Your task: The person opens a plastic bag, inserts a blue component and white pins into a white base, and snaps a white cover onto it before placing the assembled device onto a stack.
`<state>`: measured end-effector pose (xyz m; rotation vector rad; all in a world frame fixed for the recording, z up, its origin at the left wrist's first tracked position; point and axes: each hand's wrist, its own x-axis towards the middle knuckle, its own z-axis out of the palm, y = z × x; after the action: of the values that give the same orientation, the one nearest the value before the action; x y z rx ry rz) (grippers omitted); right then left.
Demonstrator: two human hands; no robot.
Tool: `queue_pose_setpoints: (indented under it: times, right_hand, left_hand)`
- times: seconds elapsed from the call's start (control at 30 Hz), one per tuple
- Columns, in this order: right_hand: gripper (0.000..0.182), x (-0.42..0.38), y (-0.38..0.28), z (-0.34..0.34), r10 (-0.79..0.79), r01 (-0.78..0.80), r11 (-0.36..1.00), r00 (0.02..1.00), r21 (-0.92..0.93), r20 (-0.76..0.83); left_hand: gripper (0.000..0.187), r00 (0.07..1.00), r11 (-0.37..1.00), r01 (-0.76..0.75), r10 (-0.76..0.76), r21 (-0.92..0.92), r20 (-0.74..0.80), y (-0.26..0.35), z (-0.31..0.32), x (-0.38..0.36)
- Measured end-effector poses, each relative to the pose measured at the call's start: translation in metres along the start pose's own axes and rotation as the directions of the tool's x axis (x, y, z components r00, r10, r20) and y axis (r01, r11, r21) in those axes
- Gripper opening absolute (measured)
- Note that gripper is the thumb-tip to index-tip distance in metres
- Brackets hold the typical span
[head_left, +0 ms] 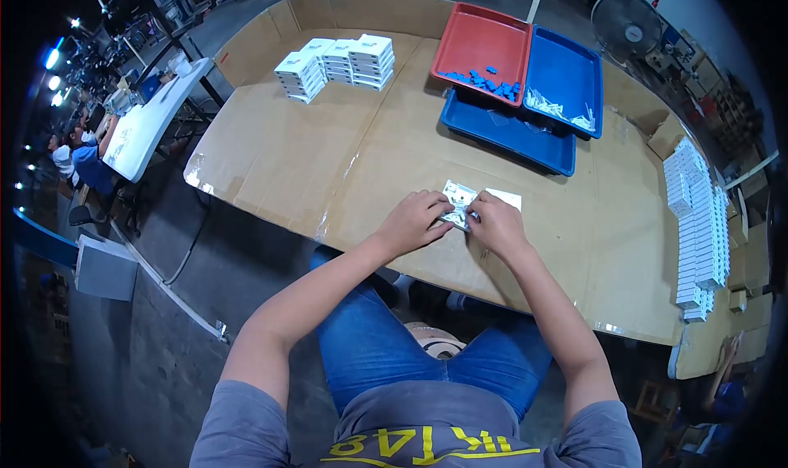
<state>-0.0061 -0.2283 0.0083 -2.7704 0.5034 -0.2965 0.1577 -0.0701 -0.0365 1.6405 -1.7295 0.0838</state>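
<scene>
Close to the table's near edge, a small flat white piece with grey markings [460,194] lies between my hands. My left hand [417,223] grips its left side, thumb and fingers closed at the edge. From the other side, my right hand [495,223] pinches at its right edge with bent fingers. The fingers cover part of this piece, and its exact kind is unclear. Just behind my right hand lies a plain white flat piece [507,198], partly hidden by that hand.
A red tray [484,45] holds blue parts [484,83]; a blue tray [566,70] holds white parts [558,108]. Another blue tray [509,139] sits below them. White boxes stand stacked at the back left [335,64] and far right [698,230]. People work at both sides.
</scene>
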Motion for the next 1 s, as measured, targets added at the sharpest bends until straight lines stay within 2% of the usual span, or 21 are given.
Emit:
queue_pose_setpoints:
  times: [0.1, 0.37, 0.5, 0.53, 0.57, 0.6, 0.67, 0.77, 0.83, 0.87, 1.0]
  right_hand:
    - [0.013, 0.005, 0.002, 0.0, -0.046, 0.048, 0.998, 0.998, -0.027, 0.05]
    - [0.015, 0.016, 0.023, -0.014, -0.202, 0.186, 0.974, 0.971, 0.129, 0.131]
    - [0.02, 0.039, 0.035, -0.037, -0.187, 0.101, 0.953, 0.937, 0.286, 0.293]
    - [0.021, 0.049, 0.042, -0.041, -0.164, 0.077, 0.945, 0.952, 0.316, 0.257]
    - [0.021, 0.061, 0.048, -0.046, -0.138, 0.055, 0.936, 0.966, 0.347, 0.22]
    - [0.022, 0.073, 0.055, -0.051, -0.109, 0.032, 0.925, 0.977, 0.378, 0.184]
    - [0.025, 0.104, 0.071, -0.06, -0.031, -0.002, 0.946, 0.995, 0.323, 0.098]
    - [0.026, 0.154, 0.101, -0.067, 0.029, -0.01, 0.966, 0.997, 0.257, -0.069]
    - [0.026, 0.187, 0.118, -0.067, 0.066, -0.021, 0.968, 0.983, 0.249, -0.172]
    - [0.026, 0.201, 0.123, -0.071, 0.093, -0.069, 0.987, 0.982, 0.148, -0.164]
    - [0.029, 0.241, 0.132, -0.067, 0.116, -0.115, 0.993, 0.965, 0.017, -0.234]
  left_hand:
    - [0.032, 1.0, 1.0, 0.014, -0.014, -0.002, 0.021, -0.001, -0.001, 0.001]
    - [0.032, 0.993, 0.995, 0.093, -0.09, -0.043, 0.075, 0.001, -0.007, 0.007]
    - [0.032, 0.994, 0.993, 0.093, -0.088, -0.068, 0.067, 0.0, -0.008, 0.007]
    - [0.032, 0.994, 0.993, 0.095, -0.09, -0.073, 0.064, 0.0, -0.008, 0.007]
    - [0.041, 0.99, 0.989, 0.112, -0.103, -0.098, 0.097, -0.003, -0.007, 0.005]
    - [0.047, 0.993, 0.992, 0.105, -0.101, -0.071, 0.063, -0.002, -0.009, 0.005]
    - [0.058, 0.996, 0.996, 0.09, -0.09, -0.018, -0.002, 0.002, -0.015, 0.008]
    - [0.075, 0.988, 0.988, 0.151, -0.15, -0.026, 0.046, 0.0, -0.015, 0.011]
    - [0.08, 0.984, 0.985, 0.17, -0.169, -0.014, 0.052, -0.001, -0.014, 0.012]
    - [0.082, 0.982, 0.984, 0.18, -0.18, -0.006, 0.055, -0.002, -0.013, 0.012]
    - [0.084, 0.974, 0.981, 0.189, -0.193, 0.039, 0.121, -0.005, -0.01, 0.011]
